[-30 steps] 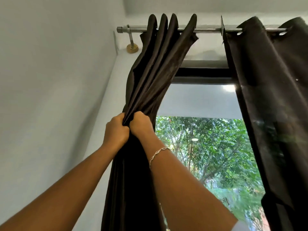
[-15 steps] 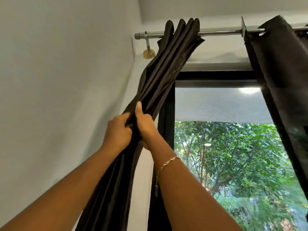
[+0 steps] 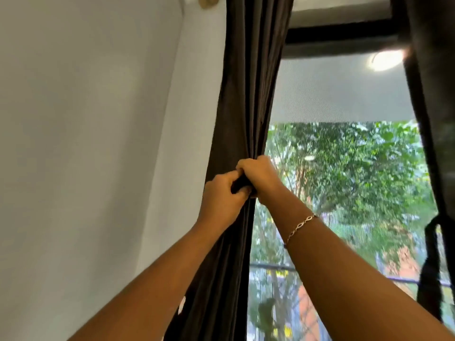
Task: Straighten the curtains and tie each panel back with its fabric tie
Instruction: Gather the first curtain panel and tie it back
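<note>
The left curtain panel (image 3: 248, 94) is dark brown and hangs gathered in narrow folds beside the window. My left hand (image 3: 221, 200) grips the bunched fabric from the left. My right hand (image 3: 261, 178), with a chain bracelet on its wrist, grips the same bunch from the right, just above the left hand, and the two hands touch. The right curtain panel (image 3: 433, 107) hangs along the right edge of the view. A dark fabric tie (image 3: 430, 267) dangles beside it low on the right.
A white wall (image 3: 86, 143) fills the left side. The black window frame (image 3: 344, 33) runs across the top, with a grey blind (image 3: 339, 94) lowered partway over the glass. Green trees show outside. A brass rod bracket (image 3: 208, 2) peeks in at the top.
The view has dropped, so the curtain rod has left the frame. The left panel now hangs straighter and tighter. Both hands still hold it, with the right fingers now curled around the folds.
</note>
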